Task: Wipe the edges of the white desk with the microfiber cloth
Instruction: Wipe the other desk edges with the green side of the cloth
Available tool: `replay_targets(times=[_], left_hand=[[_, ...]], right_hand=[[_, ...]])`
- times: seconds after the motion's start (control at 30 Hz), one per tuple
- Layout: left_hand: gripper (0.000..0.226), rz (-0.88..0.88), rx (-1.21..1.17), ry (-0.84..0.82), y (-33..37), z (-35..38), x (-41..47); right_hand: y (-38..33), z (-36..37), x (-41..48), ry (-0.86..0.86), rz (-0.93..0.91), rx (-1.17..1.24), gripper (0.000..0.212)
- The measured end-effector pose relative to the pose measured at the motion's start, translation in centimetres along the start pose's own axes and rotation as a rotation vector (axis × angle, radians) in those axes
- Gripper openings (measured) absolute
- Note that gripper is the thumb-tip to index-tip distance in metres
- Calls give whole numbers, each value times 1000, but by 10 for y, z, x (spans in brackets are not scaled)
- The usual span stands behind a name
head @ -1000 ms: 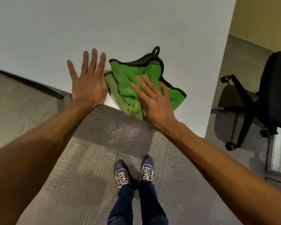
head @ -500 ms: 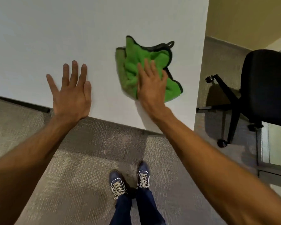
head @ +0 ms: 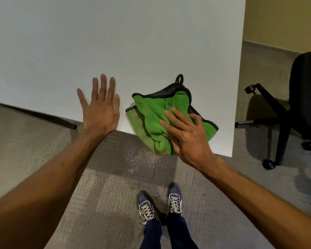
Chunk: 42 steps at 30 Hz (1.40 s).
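**Cloth working the counter's near edge**

The right hand (head: 187, 135), fingers spread flat, is pressing a bunched green cloth (head: 162, 119) onto the white counter (head: 115, 42), its plush folds spilling over the near edge, likely so the pile catches the rim. The left hand (head: 101, 110) is lying open, palm down just beside it, apparently bracing. The cloth's black trim and loop are showing.

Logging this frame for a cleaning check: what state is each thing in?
cloth: crumpled, hanging over the desk's near edge
desk: top bare apart from cloth and hands
right hand: open, flat on the cloth
left hand: open, fingers spread, at the near edge
chair: upright, off the desk's right
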<state>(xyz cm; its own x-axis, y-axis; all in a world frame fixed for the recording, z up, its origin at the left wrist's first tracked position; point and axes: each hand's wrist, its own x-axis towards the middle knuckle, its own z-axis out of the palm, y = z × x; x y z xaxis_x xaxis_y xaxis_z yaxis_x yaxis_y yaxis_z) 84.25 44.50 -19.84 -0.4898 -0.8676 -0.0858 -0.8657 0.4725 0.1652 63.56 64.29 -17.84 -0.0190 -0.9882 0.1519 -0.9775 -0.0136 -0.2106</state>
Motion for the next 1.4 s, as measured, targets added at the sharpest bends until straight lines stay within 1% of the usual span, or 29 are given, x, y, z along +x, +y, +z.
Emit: replay_targets(times=[0.07,0.1,0.17,0.27,0.37,0.43,0.5,0.6,0.67,0.7,0.77,0.83,0.87,0.9,1.0,1.03,1.07,1.1,1.17,1.27,1.3,1.33,1.4], left_hand=[[57,-7,16,-8,-1,0,0],[58,-5,23,-14,-2,0,0],[59,1,31,-16,-4,1,-1],[59,0,26,4,-7,3,-2],[59,-5,14,-5,-6,4,-1],[58,-2,-18,-5,-7,2,-1],[57,2,-128,8,-9,-2,-2],[60,-5,-343,58,-9,-9,-4],[63,-24,-424,77,-11,-12,-5],[63,-29,-433,77,-12,-13,-5],[64,-15,-377,65,-14,-12,-6],[68,6,-294,40,-14,-9,-7],[70,11,-263,22,-14,-8,-8],[68,28,-230,6,-13,-6,-10],[64,137,-133,-3,2,0,-18],[63,172,-116,6,11,1,-20],[63,201,-113,18,20,2,-22],[63,223,-124,33,31,3,-22],[63,248,-192,58,54,2,-21],[66,259,-344,62,86,1,-16],[67,268,-373,62,96,1,-15],[68,283,-390,62,108,0,-13],[68,316,-430,49,137,1,-11]], right_hand=[[10,-2,3,23,38,18,37],[18,-2,4,31,100,26,38],[38,-5,11,69,291,35,43],[55,-7,40,150,545,-18,42],[38,5,81,120,659,-139,51],[16,12,106,94,663,-125,57],[-12,21,122,42,594,-104,60],[-64,32,114,-1,331,-144,59],[-79,33,95,-2,159,-159,52],[-76,31,88,-12,100,-147,49],[-60,22,81,-29,50,-99,45],[-38,12,72,-29,84,-96,45],[-25,7,67,-20,136,-107,45],[-10,3,60,-3,216,-116,46],[20,-7,36,111,541,-94,43],[18,-8,32,137,619,-85,41],[10,-6,29,150,649,-79,40],[0,-5,25,151,628,-69,39],[-19,-2,11,136,492,-63,42],[-12,-10,-20,80,279,-87,48],[-1,-16,-28,68,271,-104,51],[10,-21,-34,77,316,-120,53],[29,-26,-42,135,511,-106,51]])
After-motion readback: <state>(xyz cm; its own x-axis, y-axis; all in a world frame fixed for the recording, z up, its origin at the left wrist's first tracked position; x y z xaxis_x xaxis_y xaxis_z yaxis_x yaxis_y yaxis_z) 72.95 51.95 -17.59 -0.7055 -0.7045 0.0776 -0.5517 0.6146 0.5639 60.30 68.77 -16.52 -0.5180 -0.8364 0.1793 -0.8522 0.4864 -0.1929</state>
